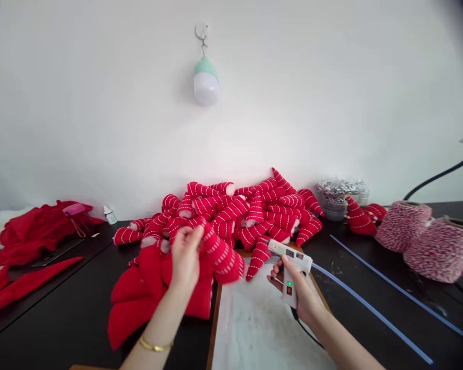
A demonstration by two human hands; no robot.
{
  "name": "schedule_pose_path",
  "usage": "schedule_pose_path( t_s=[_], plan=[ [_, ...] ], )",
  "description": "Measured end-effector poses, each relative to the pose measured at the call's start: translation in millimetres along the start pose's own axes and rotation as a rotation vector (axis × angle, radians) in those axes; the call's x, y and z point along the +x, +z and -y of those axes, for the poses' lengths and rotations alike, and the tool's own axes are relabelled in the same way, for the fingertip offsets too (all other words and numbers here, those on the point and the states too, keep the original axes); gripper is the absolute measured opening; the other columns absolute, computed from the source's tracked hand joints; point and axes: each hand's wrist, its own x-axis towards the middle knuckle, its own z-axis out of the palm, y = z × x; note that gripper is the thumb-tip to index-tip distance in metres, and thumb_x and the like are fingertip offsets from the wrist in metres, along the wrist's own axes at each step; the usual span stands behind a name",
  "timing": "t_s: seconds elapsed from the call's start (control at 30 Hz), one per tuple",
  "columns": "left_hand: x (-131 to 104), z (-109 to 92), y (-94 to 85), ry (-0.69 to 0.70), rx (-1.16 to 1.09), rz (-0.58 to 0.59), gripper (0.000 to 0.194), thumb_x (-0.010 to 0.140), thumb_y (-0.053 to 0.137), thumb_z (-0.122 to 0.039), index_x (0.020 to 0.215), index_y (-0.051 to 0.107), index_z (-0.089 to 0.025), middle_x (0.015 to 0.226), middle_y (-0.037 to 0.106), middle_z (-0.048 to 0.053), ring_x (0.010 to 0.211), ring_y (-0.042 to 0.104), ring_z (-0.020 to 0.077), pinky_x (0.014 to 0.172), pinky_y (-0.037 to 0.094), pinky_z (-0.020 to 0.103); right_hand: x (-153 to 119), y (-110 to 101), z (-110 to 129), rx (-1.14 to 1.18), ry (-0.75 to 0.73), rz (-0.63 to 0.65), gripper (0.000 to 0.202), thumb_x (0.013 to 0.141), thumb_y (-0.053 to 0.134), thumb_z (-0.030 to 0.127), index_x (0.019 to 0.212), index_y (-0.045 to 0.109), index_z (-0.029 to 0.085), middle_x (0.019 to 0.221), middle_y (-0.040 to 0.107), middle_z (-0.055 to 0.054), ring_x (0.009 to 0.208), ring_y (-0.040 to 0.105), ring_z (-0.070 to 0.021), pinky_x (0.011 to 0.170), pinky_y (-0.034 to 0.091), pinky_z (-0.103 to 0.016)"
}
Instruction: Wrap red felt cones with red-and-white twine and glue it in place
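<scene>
My left hand (185, 253) pinches the end of a red cone-shaped fabric piece (224, 257) with white stitched stripes, slightly blurred. In my right hand (299, 282) is a white hot glue gun (289, 257), its green light lit. The nozzle points left, close to a striped red cone (259, 258) lying at the board's far end. Out of the gun's back runs a long translucent glue stick (370, 312). Beneath my left wrist lie plain red fabric pieces (139, 303) in a stack. Behind both hands rises a heap of striped stuffed cones (231, 210).
A pale, wood-edged board (250, 324) lies on the dark table (77, 313). To the right are another glue stick (401, 288), red-and-white yarn spools (440, 252) and a tub (334, 198). Red cloth (34, 231) and a small bottle (109, 215) sit left. A lamp (206, 85) hangs above.
</scene>
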Motion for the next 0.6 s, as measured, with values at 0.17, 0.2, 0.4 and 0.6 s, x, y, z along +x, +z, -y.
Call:
schedule_pose_path(
  t_s=[0.17, 0.2, 0.4, 0.6],
  plan=[
    [111.1, -35.7, 20.2, 0.560, 0.446, -0.054, 0.038, 0.074, 0.078, -0.033, 0.097, 0.050, -0.022, 0.092, 0.074, 0.004, 0.087, 0.072, 0.0175, 0.084, 0.055, 0.030, -1.0, 3.4, -0.7, 0.014, 0.010, 0.002, 0.039, 0.073, 0.084, 0.054, 0.074, 0.065, 0.019, 0.071, 0.063, -0.002, 0.067, 0.058, -0.0167, 0.071, 0.060, -0.034],
    [127.8, -30.6, 27.9, 0.566, 0.617, -0.011, 0.032, 0.078, 0.074, -0.033, 0.096, 0.050, -0.022, 0.093, 0.074, 0.005, 0.087, 0.072, 0.0187, 0.083, 0.055, 0.031, -1.1, 3.8, -1.1, 0.005, 0.007, 0.009, 0.040, 0.072, 0.084, 0.054, 0.074, 0.065, 0.020, 0.071, 0.063, -0.003, 0.067, 0.059, -0.0172, 0.070, 0.060, -0.034],
    [150.3, 34.4, 45.9, 0.449, 0.985, 0.299, 0.010, 0.083, 0.066, -0.028, 0.080, 0.061, -0.020, 0.091, 0.076, 0.010, 0.093, 0.071, 0.0261, 0.093, 0.052, 0.040, -0.4, 2.6, 0.1, -0.064, -0.070, 0.018, 0.043, 0.068, 0.086, 0.056, 0.075, 0.064, 0.019, 0.072, 0.064, -0.002, 0.069, 0.061, -0.0174, 0.072, 0.059, -0.034],
    [123.7, 33.5, 30.4, 0.462, 1.041, 0.499, 0.021, 0.084, 0.066, -0.029, 0.101, 0.069, -0.017, 0.124, 0.070, 0.014, 0.119, 0.061, 0.0276, 0.111, 0.039, 0.044, 1.2, -2.9, 1.1, -0.068, -0.042, 0.069, 0.040, 0.073, 0.083, 0.053, 0.073, 0.062, 0.020, 0.073, 0.064, -0.002, 0.070, 0.061, -0.0173, 0.071, 0.057, -0.032]
  ],
)
